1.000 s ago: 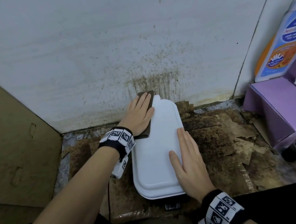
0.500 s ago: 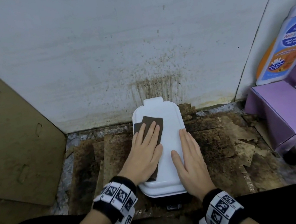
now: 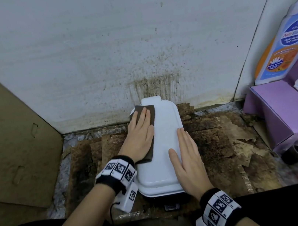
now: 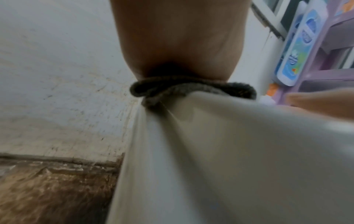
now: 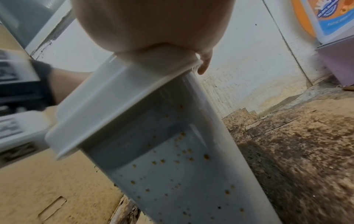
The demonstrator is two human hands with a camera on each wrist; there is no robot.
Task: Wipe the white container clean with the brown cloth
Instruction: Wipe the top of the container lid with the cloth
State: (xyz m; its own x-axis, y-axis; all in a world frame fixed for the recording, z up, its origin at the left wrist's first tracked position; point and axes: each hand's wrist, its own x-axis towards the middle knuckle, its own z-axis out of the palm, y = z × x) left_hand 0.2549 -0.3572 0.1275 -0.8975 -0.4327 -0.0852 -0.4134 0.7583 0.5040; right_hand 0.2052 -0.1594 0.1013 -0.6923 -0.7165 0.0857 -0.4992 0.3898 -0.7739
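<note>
Hands first: my left hand (image 3: 140, 135) lies flat with straight fingers on the brown cloth (image 3: 149, 115), pressing it onto the far left part of the white container (image 3: 164, 149) — nothing is curled round the cloth, it is simply pinned under the palm. My right hand (image 3: 187, 162) rests open along the container's right edge, fingers straight and together, thumb on the top. From the right wrist I see the container's side wall (image 5: 172, 159) speckled with small brown spots. The container lies on stained brown cardboard (image 3: 216, 141), its far end close to a spattered white wall (image 3: 134, 47). Off to the right stand a purple box (image 3: 283, 112) and a lotion bottle (image 3: 285, 44) — well apart from it.
</note>
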